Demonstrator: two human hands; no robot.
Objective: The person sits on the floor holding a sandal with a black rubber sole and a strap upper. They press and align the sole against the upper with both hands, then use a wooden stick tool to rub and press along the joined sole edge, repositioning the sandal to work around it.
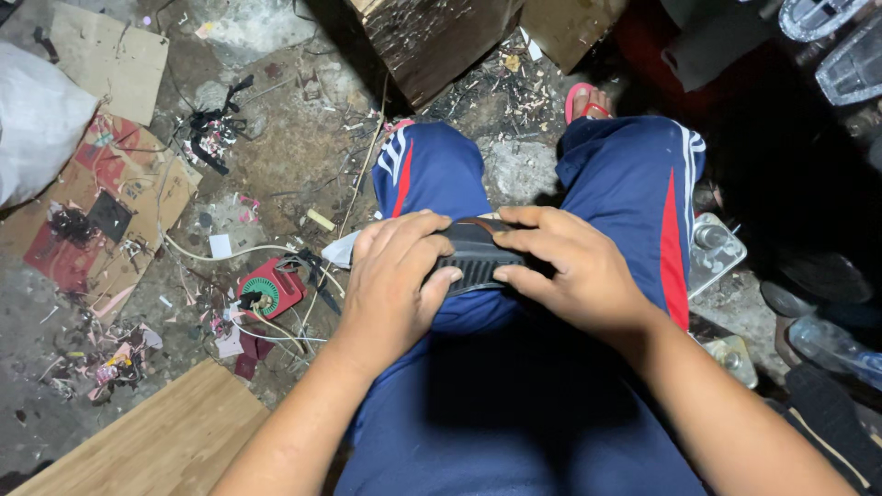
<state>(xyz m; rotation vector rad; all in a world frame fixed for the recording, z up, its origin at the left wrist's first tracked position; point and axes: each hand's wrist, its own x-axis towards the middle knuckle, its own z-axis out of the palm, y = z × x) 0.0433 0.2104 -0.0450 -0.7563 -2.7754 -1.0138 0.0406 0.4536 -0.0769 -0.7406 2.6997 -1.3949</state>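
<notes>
While gripped (both hands (395, 276)), black ribbed part (476, 260).

A rough concrete floor (294, 156) strewn with wood splinters, wire scraps and torn paper lies under harsh, close light, its edges falling into deep shadow at right. Flattened cardboard (101, 55) covers the upper left corner beside a white sack (32, 119). A scarred wooden block (432, 37) stands at the top, a pale plank (156, 436) lies at lower left, and a small red device (268, 289) sits among tangled white cable (230, 253).
</notes>
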